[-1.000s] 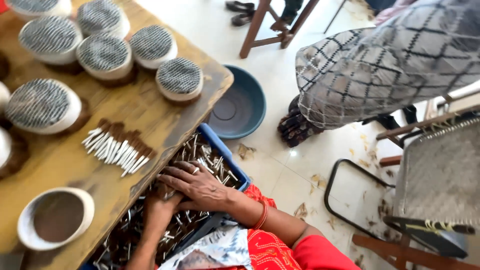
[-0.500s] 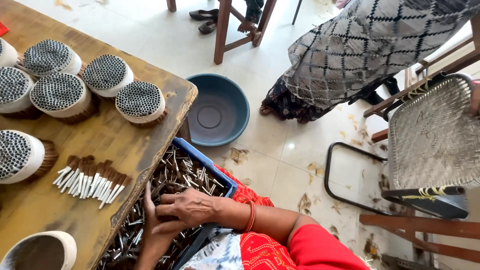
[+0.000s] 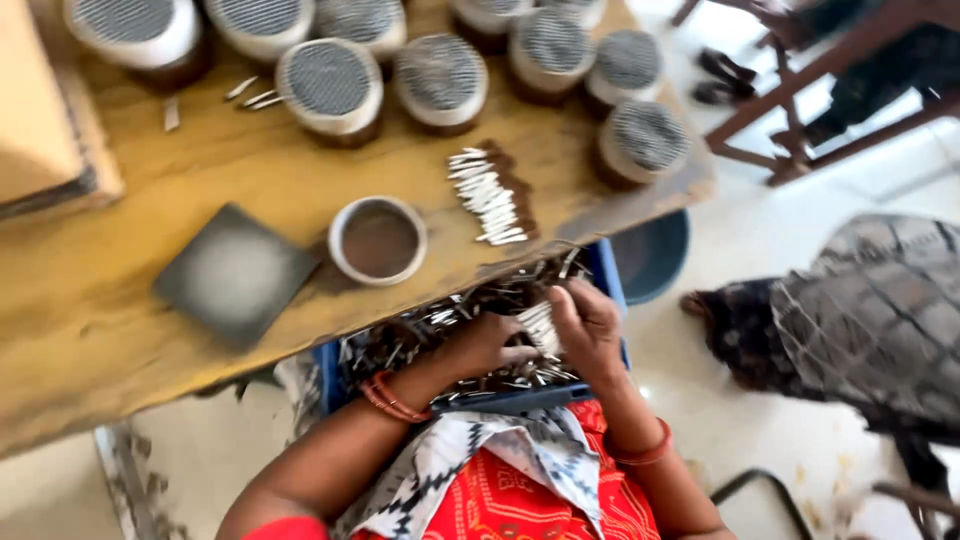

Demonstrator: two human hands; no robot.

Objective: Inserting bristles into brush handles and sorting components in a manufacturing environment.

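Both hands now meet low centre over the blue tray [image 3: 610,275]: left hand [image 3: 480,345] and right hand [image 3: 590,330] have gathered a bundle of white-tipped sticks [image 3: 541,328], fingers closed around it.

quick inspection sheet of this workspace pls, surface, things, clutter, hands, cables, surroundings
surface: worn wooden table, edge chipped.
job's things: blue crate of small sticks on the lap; bundle of white-tipped sticks between both hands.
clutter: row of sticks, empty round tin, packed round tins, dark square plate.
hands: left hand and right hand in the crate, on the bundle.
cables: nothing seen.
surroundings: blue basin, another person's patterned clothing, wooden stool.
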